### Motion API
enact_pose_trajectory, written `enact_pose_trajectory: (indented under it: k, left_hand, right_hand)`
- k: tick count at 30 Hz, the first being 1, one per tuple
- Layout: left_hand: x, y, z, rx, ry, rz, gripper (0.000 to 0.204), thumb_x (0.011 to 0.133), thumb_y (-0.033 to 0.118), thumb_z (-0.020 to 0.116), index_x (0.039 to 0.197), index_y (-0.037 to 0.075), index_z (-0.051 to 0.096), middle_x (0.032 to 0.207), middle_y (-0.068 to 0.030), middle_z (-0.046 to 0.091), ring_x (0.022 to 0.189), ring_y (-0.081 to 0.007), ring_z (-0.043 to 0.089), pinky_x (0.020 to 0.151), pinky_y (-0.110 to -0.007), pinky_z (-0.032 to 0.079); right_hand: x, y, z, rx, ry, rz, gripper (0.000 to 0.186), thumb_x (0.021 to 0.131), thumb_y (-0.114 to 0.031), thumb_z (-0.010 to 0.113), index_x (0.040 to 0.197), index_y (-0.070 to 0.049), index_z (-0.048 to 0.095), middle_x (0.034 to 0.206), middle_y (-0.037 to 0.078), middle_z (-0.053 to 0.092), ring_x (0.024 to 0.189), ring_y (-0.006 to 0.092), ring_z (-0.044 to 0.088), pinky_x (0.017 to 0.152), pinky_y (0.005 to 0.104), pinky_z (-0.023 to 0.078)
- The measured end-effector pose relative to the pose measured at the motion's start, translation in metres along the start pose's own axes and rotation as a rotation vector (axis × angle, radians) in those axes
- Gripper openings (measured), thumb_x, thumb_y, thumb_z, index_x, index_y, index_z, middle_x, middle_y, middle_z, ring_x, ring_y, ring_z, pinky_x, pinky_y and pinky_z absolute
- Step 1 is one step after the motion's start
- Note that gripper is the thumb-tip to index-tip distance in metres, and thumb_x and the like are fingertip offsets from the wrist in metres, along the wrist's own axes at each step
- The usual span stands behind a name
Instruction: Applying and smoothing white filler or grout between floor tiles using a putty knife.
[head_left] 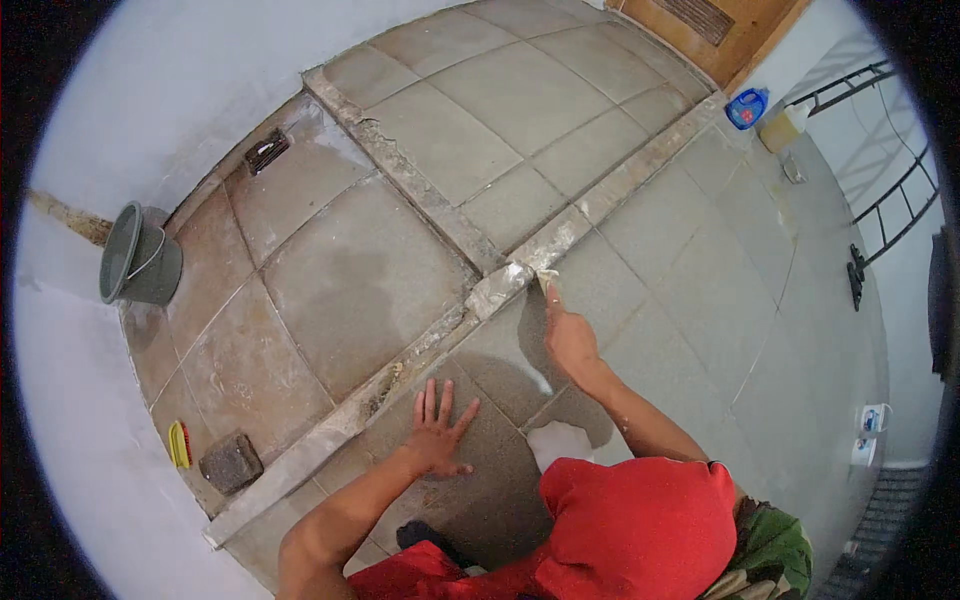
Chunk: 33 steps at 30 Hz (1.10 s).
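My left hand (pixel 438 437) rests on the grey floor tiles (pixel 620 330) with its fingers spread, holding nothing. Reaching farther forward, my right hand (pixel 570 335) is closed around a small pale tool (pixel 546 276); my fingers hide most of it, so its exact kind does not show. The tool's tip is at the edge of a low, worn concrete curb (pixel 575 228), where two ridges meet. Whitish material (pixel 515 272) coats the curb at that junction. Dark, damp-looking patches surround my left hand and the tile below the junction.
A grey bucket (pixel 155 265) stands by the left wall. Nearer are a rough block (pixel 231 462) and a yellow brush (pixel 179 444). A dark drain grate (pixel 267 150) lies farther back. At right are a blue jug (pixel 746 108), a yellowish container (pixel 784 130), a black ladder (pixel 905 215) and white tubs (pixel 868 435).
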<state>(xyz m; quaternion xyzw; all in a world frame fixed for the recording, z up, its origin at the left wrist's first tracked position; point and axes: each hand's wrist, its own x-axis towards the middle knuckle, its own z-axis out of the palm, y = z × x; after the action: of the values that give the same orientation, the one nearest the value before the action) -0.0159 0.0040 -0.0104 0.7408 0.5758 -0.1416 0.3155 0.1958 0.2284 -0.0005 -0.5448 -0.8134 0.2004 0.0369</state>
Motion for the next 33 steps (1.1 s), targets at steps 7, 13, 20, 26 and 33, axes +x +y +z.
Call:
enact_pose_trajectory:
  k: [7, 13, 20, 26, 33]
  left_hand:
    - [-0.006, 0.005, -0.013, 0.009, -0.029, -0.009, 0.124, 0.074, 0.072, 0.071, 0.163, 0.025, -0.001, 0.163, -0.0321, -0.013, 0.148, -0.0562, -0.016, 0.118, -0.065, -0.005]
    - [-0.003, 0.005, -0.009, -0.01, -0.039, -0.027, 0.126, 0.073, 0.069, 0.074, 0.163, 0.025, -0.002, 0.164, -0.0314, -0.013, 0.148, -0.0551, -0.016, 0.119, -0.065, -0.004]
    - [-0.003, 0.001, -0.007, -0.009, -0.016, -0.004, 0.126, 0.07, 0.073, 0.074, 0.163, 0.024, 0.003, 0.162, -0.035, -0.014, 0.147, -0.0581, -0.017, 0.117, -0.068, -0.004]
    - [-0.003, 0.003, -0.01, 0.003, -0.044, -0.012, 0.126, 0.074, 0.071, 0.073, 0.163, 0.024, -0.003, 0.163, -0.0327, -0.014, 0.147, -0.0567, -0.018, 0.118, -0.066, -0.005]
    - [-0.003, 0.005, -0.011, 0.021, -0.04, -0.022, 0.126, 0.074, 0.071, 0.073, 0.163, 0.025, -0.002, 0.163, -0.032, -0.013, 0.148, -0.0561, -0.016, 0.118, -0.066, -0.005]
  right_hand:
    - [0.067, 0.003, -0.026, -0.11, 0.037, 0.019, 0.056, 0.091, -0.004, 0.047, 0.146, 0.001, 0.041, 0.092, 0.031, 0.069, 0.083, 0.0471, 0.069, 0.073, 0.0548, 0.055]
    - [0.059, -0.004, -0.031, -0.22, -0.057, 0.003, 0.052, 0.093, -0.007, 0.047, 0.145, 0.0, 0.045, 0.094, 0.028, 0.071, 0.086, 0.0451, 0.071, 0.073, 0.0542, 0.056]
    - [0.009, 0.001, -0.045, -0.243, -0.123, 0.014, 0.052, 0.097, -0.016, 0.049, 0.148, -0.007, 0.045, 0.084, 0.027, 0.069, 0.077, 0.0452, 0.068, 0.071, 0.0566, 0.054]
    - [0.004, 0.016, -0.042, -0.169, -0.032, -0.113, 0.054, 0.095, -0.015, 0.053, 0.148, -0.008, 0.046, 0.083, 0.027, 0.068, 0.076, 0.0455, 0.067, 0.07, 0.0558, 0.052]
    - [-0.012, 0.006, -0.021, 0.203, 0.024, -0.129, 0.053, 0.094, -0.008, 0.054, 0.147, -0.004, 0.046, 0.081, 0.032, 0.064, 0.076, 0.048, 0.065, 0.071, 0.0554, 0.049]
